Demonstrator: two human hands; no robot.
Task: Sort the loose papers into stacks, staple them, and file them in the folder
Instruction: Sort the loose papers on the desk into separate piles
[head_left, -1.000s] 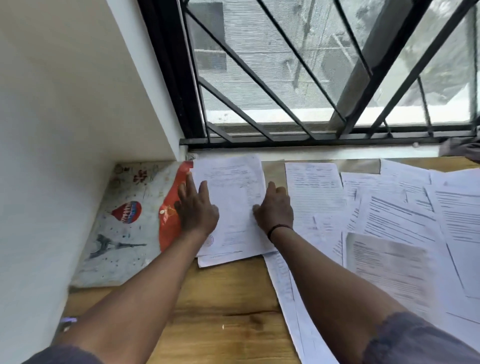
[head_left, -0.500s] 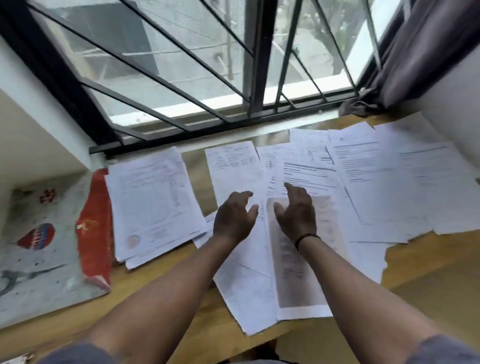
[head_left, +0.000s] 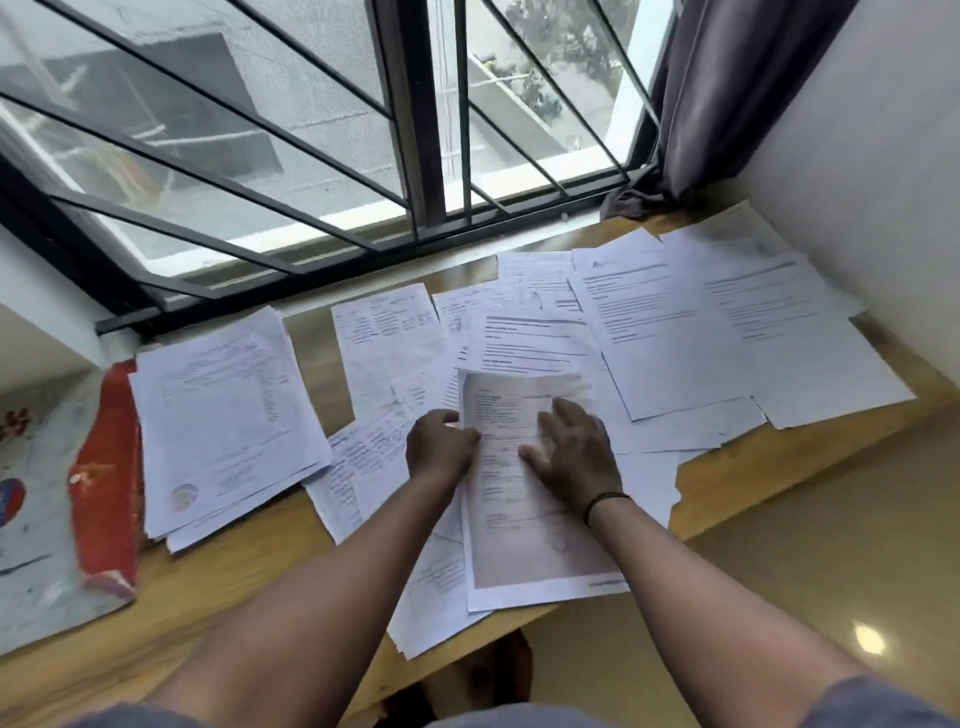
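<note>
A greyish printed sheet (head_left: 524, 535) lies on top of the loose papers (head_left: 670, 348) spread over the wooden desk (head_left: 249, 566). My left hand (head_left: 439, 447) pinches that sheet's left edge with curled fingers. My right hand (head_left: 574, 457) lies flat on the sheet, fingers spread. A squared stack of papers (head_left: 223, 421) sits at the left, partly on a red folder (head_left: 106, 473). No stapler is in view.
A patterned folder or mat (head_left: 36, 519) lies at the far left under the red one. A barred window (head_left: 415, 156) runs along the desk's back edge, a grey curtain (head_left: 727, 93) hangs at the right, and white walls close both ends. The front sheets overhang the desk edge.
Both hands left the stack at the left and moved right to the greyish sheet. The left hand now pinches its edge and the right hand has come down flat on it.
</note>
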